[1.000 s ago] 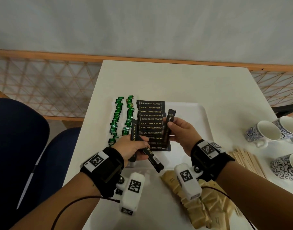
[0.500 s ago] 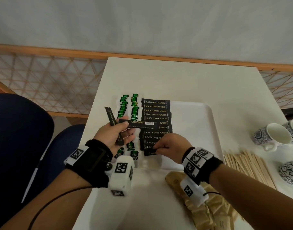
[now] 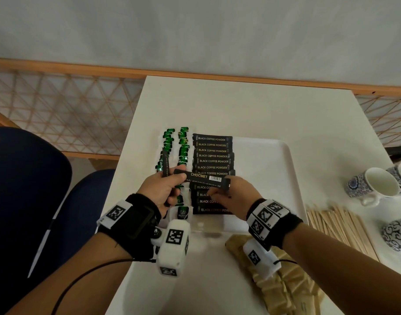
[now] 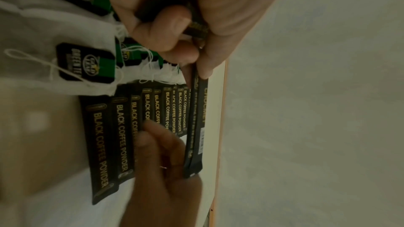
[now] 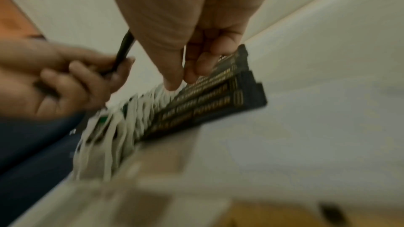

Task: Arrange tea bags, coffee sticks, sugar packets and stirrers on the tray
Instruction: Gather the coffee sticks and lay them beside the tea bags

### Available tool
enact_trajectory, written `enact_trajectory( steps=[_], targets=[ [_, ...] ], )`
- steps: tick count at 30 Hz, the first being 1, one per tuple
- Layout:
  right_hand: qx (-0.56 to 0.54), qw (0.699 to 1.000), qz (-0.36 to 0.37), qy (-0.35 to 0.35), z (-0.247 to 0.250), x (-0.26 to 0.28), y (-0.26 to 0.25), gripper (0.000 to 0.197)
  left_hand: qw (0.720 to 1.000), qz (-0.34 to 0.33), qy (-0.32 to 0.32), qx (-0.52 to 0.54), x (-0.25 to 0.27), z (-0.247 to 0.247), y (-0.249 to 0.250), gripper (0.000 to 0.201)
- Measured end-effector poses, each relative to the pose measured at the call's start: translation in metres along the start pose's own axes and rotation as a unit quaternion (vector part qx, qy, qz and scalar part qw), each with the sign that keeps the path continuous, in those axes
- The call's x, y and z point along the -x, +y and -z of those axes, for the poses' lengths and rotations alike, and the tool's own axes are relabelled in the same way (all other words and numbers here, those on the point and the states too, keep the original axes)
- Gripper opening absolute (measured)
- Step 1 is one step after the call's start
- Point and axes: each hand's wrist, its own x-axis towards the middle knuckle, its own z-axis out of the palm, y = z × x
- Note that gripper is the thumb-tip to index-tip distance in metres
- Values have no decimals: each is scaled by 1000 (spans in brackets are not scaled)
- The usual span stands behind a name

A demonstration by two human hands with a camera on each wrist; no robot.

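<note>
Sugar packets (image 3: 277, 280) lie on the surface short of the tray (image 3: 292, 178). Two spare coffee sticks (image 3: 201, 178) are gripped by the left hand (image 3: 163, 189) above the tray's row (image 3: 214, 169), where one stick is pinched by the right hand (image 3: 234, 196). Light, slick, bendable sticks are probably best taken mid-length.

wall: plain pale grey-white plaster wall (image 3: 195, 28) – fills top of head view
rail: orange-brown wooden rail (image 3: 70, 70) runs along wall base
lattice: diamond-pattern wooden lattice panel (image 3: 58, 114) below rail, left and right
table: white rectangular tabletop (image 3: 240, 105)
chair: dark navy upholstered chair (image 3: 24, 178) – left of table
light: soft, even
</note>
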Motion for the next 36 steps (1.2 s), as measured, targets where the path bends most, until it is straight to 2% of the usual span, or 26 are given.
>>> enact_trajectory(
  steps=[2, 4, 5, 8, 11, 14, 16, 20, 23, 26, 29, 31, 33, 36],
  targets=[
    [-24, 999, -25, 23, 7, 0, 6, 16, 1000, -5, 4, -6, 0, -1, -2, 18],
    [-126, 989, -59, 52, 14, 2, 12, 25, 1000, -10, 3, -13, 0, -3, -4, 18],
    [-189, 977, -78, 60, 18, 3, 13, 24, 1000, -12, 1, -18, 0, -5, -6, 18],
    [-269, 959, -80, 45, 29, 14, 7, 27, 999, -23, -10, -45, 3, -11, -9, 18],
    [-230, 972, -39, 22, 32, 21, 3, 19, 997, -28, -17, -66, 7, -17, -13, 18],
    [-187, 982, -37, -1, 30, 26, 2, 11, 996, -29, -22, -77, 12, -20, -14, 16],
    [-197, 979, -34, 24, 30, 28, 2, 10, 996, -14, -22, -80, 15, -21, -13, 13],
    [-193, 977, 0, 91, 28, 36, 2, 17, 994, 48, -39, -88, 19, -19, -12, 27],
    [-191, 979, 17, 75, 25, 36, 1, 20, 994, 26, -42, -96, 18, -18, -14, 14],
    [-228, 972, 7, 59, 24, 35, 2, 22, 992, 0, -34, -123, 18, -19, -14, 16],
    [-254, 962, 25, 94, 24, 38, 0, 22, 991, 15, -26, -129, 18, -19, -13, 9],
    [-316, 940, 47, 123, 25, 38, -2, 28, 991, 43, -32, -124, 20, -18, -12, 21],
    [-365, 917, 82, 139, 26, 39, -4, 26, 990, 69, -44, -118, 21, -18, -11, 33],
    [-380, 912, 104, 116, 28, 43, -8, 20, 993, 56, -53, -90, 18, -21, -11, 30]
  ],
)
